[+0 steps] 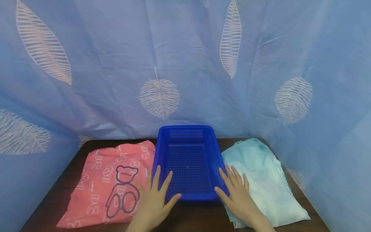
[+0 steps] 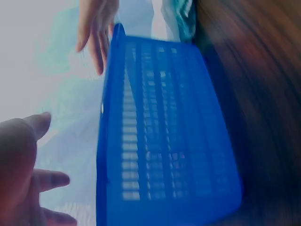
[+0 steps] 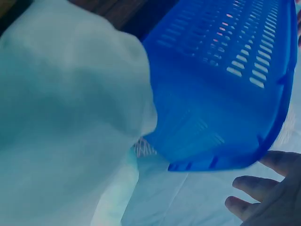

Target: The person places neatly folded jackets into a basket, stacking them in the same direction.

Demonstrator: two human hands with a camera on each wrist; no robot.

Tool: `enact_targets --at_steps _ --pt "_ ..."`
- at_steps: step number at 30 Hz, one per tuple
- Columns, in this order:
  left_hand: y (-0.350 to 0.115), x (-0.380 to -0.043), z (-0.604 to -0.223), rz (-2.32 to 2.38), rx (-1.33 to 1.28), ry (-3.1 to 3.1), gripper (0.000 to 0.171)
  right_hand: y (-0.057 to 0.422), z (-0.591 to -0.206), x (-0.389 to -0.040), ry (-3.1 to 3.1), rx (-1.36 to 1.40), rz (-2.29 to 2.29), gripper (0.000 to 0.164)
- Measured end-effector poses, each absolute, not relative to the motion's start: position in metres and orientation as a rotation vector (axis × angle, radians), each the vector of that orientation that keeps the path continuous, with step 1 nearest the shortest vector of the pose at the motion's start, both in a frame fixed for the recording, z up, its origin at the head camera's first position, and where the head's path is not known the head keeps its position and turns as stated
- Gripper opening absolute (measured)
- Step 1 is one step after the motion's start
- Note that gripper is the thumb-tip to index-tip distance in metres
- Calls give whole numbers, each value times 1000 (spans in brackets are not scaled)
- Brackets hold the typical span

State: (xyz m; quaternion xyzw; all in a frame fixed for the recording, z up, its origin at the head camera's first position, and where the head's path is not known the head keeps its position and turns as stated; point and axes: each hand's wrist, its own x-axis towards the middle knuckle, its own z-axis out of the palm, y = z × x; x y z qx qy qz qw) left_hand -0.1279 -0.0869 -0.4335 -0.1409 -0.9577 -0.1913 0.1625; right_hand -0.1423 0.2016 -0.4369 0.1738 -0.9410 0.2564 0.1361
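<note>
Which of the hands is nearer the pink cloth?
Left. The left hand is by the right edge of the pink cloth; the right hand is at the right side of the basket.

**A curtained-off table, homelike in its goods**

You are at a dark wood-grain table (image 1: 200, 216), closed in at the back and both sides by hanging blue cloth (image 1: 197, 100) printed with pale leaves (image 1: 160, 98), much like household curtain fabric. Around you are everyday goods: a blue plastic basket (image 1: 197, 197), a pink bear-print bundle (image 1: 95, 180) and a pale green bundle (image 1: 269, 190). These suggest a home, but the cloth hides your wider room, so you cannot be certain.
</note>
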Motion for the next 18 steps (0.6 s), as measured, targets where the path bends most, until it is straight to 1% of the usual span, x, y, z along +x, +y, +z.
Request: enact_targets --at_steps 4,8,14,16,18 --pt "-74 -123 -433 -537 -478 -2619 65 210 -432 -140 -2729 464 748 64" --pt "-56 -118 -432 -575 -624 -2523 59 224 -431 -135 -2756 397 755 65" --pt "-26 -106 -431 -874 -1004 -2501 46 246 -435 -130 -2795 326 765 67" --pt "-15 -103 -433 -1022 -1137 -2594 44 254 -438 -128 -2822 305 768 68" --pt "-3 -101 -438 -1140 -1217 -2727 45 262 -440 -127 -2851 278 768 69"
